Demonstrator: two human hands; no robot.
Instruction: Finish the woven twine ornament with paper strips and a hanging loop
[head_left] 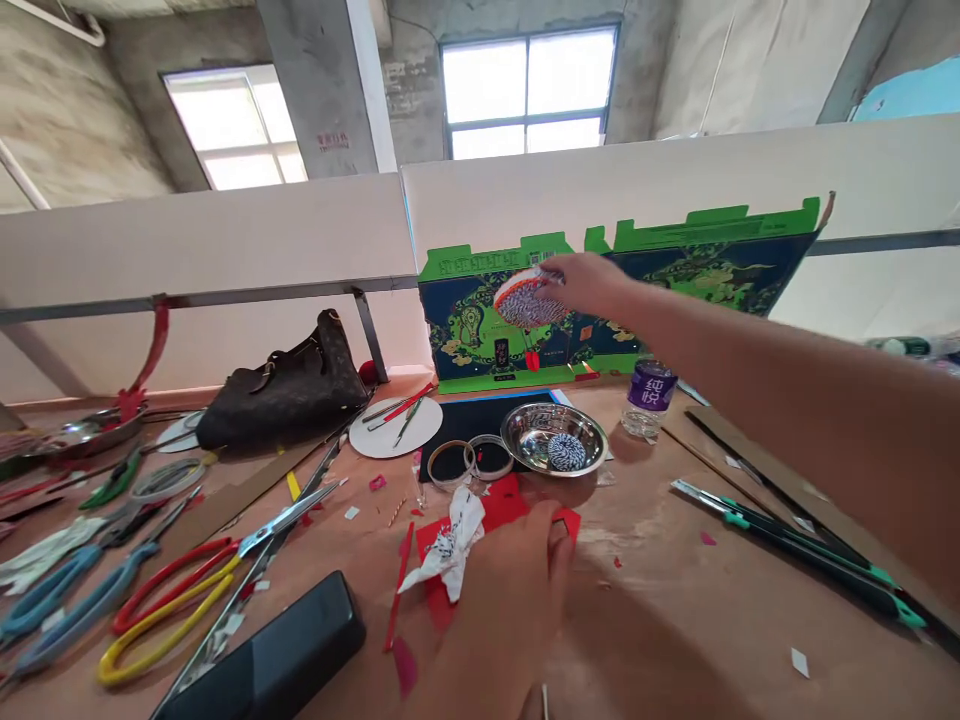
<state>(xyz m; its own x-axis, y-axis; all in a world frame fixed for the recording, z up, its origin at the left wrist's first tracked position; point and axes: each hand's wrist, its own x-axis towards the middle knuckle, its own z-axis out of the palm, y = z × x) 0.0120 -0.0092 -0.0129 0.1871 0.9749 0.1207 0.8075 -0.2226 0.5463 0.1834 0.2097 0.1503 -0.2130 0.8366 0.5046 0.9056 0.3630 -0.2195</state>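
the right hand (592,285) holds up a round striped ball (525,305) above the back edge of the desk (675,600). its fingers (551,280) are closed over the top of the ball. the left hand (502,610) lies on red paper (517,505) beside white paper (450,535). i cannot tell if its fingers are closed.

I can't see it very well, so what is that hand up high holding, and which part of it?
The right hand is holding a round black-and-white piece with an orange rim by its upper right edge, with the fingertips on it.
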